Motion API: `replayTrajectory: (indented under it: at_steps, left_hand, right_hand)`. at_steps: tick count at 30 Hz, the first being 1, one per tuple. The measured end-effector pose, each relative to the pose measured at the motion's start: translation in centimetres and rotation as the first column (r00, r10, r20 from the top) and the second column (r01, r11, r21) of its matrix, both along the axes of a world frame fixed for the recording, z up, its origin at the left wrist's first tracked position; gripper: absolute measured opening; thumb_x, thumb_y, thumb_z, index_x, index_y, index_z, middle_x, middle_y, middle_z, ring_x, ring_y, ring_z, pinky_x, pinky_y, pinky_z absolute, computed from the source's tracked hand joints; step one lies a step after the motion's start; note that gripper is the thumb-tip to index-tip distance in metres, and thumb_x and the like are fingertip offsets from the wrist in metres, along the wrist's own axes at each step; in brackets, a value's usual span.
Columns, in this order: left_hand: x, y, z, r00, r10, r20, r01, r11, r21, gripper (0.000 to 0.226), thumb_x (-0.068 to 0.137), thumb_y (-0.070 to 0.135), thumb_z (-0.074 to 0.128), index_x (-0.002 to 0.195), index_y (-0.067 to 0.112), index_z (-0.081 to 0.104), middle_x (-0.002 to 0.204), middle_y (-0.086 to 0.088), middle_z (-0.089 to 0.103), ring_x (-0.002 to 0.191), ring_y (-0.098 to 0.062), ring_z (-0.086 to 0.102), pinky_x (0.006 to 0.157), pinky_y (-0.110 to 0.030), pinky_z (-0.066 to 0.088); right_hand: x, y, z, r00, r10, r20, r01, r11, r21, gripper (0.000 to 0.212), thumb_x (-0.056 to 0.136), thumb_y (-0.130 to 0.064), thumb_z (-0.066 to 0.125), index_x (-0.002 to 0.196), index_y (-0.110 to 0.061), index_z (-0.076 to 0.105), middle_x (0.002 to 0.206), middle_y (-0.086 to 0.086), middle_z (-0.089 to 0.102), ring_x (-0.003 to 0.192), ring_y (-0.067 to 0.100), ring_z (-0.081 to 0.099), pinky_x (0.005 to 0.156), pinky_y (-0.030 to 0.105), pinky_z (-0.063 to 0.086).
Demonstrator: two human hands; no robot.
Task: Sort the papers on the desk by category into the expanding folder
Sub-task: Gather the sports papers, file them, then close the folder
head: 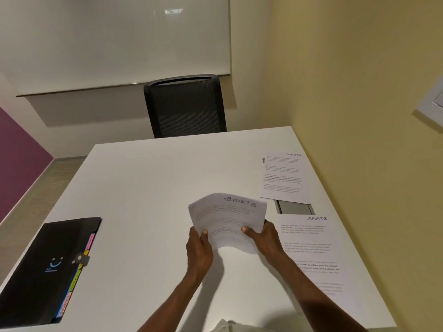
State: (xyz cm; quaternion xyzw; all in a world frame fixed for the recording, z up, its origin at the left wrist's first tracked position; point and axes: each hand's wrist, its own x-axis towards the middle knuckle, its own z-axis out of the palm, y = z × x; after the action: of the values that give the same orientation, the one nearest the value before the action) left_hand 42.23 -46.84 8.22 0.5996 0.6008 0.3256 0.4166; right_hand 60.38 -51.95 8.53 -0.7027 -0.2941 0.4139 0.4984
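Gathering step. Left hand [200,248] and right hand [263,238] each grip closed on the SPORTS stack [227,219], mid-surface. Two SPORTS sheets [285,178] lie right. Next, likely: collect them, then open the closed folder [48,267], near left.

white desk [148,188], black folder [48,269], two sheets [284,178]

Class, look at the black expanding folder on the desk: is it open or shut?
Shut. The expanding folder lies flat, its cover down and the clasp strap across its edge.
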Motion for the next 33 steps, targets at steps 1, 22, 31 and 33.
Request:
replayTrajectory:
  at_steps: [1, 22, 31, 33]
  left_hand:
    - [-0.1, 0.1, -0.7, 0.999, -0.011, -0.038, 0.010, 0.999, -0.037, 0.013, 0.104, 0.017, 0.040, 0.104, 0.008, 0.050, 0.097, -0.006, 0.063, 0.084, -0.023, 0.057, 0.066, -0.032, 0.041]
    - [2.5, 5.8, 1.8, 0.951, -0.187, -0.247, 0.153, 0.976, -0.153, 0.022, 0.105, 0.019, 0.037, 0.092, 0.004, 0.046, 0.087, -0.006, 0.054, 0.082, -0.025, 0.051, 0.066, -0.031, 0.034]
    - [0.1, 7.3, 3.5, 0.953, -0.300, -0.037, 0.272, 0.905, -0.326, 0.026, 0.103, 0.026, 0.038, 0.119, 0.017, 0.057, 0.116, 0.004, 0.067, 0.110, -0.016, 0.061, 0.093, -0.033, 0.047]
    - [-0.5, 7.7, 3.8, 0.947, -0.321, 0.031, 0.311, 0.885, -0.347, 0.028, 0.100, 0.031, 0.041, 0.119, 0.023, 0.060, 0.116, 0.008, 0.070, 0.109, -0.013, 0.065, 0.097, -0.036, 0.048]
  right_hand:
    - [0.0, -0.3, -0.8, 1.000, 0.010, -0.001, -0.010, 1.000, -0.029, 0.038, 0.083, -0.009, 0.075, 0.119, -0.008, 0.064, 0.107, 0.004, 0.070, 0.093, 0.018, 0.067, 0.063, 0.010, 0.047]
    - [3.3, 1.9, 1.0, 0.987, -0.050, 0.151, 0.048, 0.999, 0.016, 0.026, 0.087, -0.020, 0.072, 0.112, -0.018, 0.063, 0.094, -0.016, 0.066, 0.086, -0.006, 0.061, 0.063, 0.005, 0.043]
    - [3.5, 2.3, 2.5, 0.998, -0.029, 0.050, 0.025, 0.996, 0.091, 0.027, 0.088, -0.016, 0.071, 0.114, -0.020, 0.064, 0.104, -0.014, 0.070, 0.092, -0.005, 0.064, 0.069, 0.005, 0.047]
    - [3.2, 2.2, 2.7, 0.999, -0.033, 0.034, 0.029, 0.995, 0.097, 0.028, 0.088, -0.017, 0.071, 0.115, -0.021, 0.065, 0.105, -0.014, 0.071, 0.091, -0.008, 0.065, 0.068, 0.004, 0.047]
